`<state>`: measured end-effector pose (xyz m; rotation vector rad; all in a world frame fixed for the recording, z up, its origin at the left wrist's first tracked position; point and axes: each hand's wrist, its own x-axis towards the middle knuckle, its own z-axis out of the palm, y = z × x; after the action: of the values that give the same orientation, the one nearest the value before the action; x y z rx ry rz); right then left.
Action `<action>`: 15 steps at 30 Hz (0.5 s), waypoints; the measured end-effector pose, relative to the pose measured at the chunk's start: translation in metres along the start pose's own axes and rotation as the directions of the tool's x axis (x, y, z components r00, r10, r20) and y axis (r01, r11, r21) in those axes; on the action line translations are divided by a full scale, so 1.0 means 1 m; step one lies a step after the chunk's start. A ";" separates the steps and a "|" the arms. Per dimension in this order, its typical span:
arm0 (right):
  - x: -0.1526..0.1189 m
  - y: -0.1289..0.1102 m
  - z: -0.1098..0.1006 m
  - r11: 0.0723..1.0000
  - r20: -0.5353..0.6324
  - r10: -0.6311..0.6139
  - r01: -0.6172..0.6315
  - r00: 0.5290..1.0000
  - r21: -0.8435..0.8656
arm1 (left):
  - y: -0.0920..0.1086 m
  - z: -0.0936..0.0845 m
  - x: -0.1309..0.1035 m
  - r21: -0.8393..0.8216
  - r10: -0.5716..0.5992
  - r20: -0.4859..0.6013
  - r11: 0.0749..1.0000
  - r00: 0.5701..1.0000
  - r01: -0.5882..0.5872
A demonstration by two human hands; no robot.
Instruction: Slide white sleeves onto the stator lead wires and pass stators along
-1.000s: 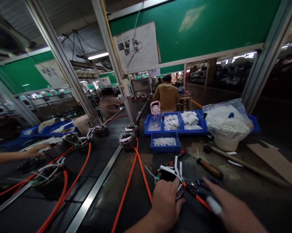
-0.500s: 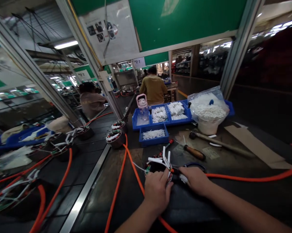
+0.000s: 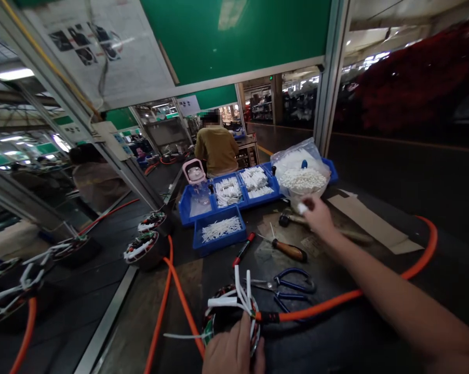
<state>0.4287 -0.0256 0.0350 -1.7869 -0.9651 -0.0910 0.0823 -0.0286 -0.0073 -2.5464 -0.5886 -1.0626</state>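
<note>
My left hand [image 3: 232, 348] has its fingers and thumb closed on the near rim of a round wired unit [image 3: 209, 332]. White-sleeved leads [image 3: 242, 288] stick up from the unit, and an orange cable [image 3: 320, 308] runs off to its right. Over the hammer, by the lower front of a clear bag of small white pieces [image 3: 302, 179], is my right hand [image 3: 317, 215]. Its fingers are curled and blurred, with a white bit at the tips that I cannot make out. Blue-handled cutters [image 3: 292, 285] lie just right of the unit.
Blue bins [image 3: 228, 192] of white sleeves stand at the back, with a blue tray [image 3: 220, 231] of thin white pieces before them. A red marker [image 3: 243, 250], a wooden-handled screwdriver [image 3: 291, 251], a hammer [image 3: 351, 235] and cardboard [image 3: 374, 223] lie around. More wired units [image 3: 141, 248] stand left.
My right hand has left the cable end at the unit and moved up and away to the bag. The cutters now show fully. My view has turned right; my left hand stays on the unit.
</note>
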 end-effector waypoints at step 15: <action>0.075 0.014 -0.039 0.950 -0.330 0.131 -0.023 0.935 0.313 | 0.000 -0.006 -0.001 -0.033 0.035 0.020 0.999 0.999 -0.034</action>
<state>0.5028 -0.0168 0.0777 -1.4586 -0.6145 -0.1907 0.0780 -0.0310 -0.0038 -2.5891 -0.5346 -1.0438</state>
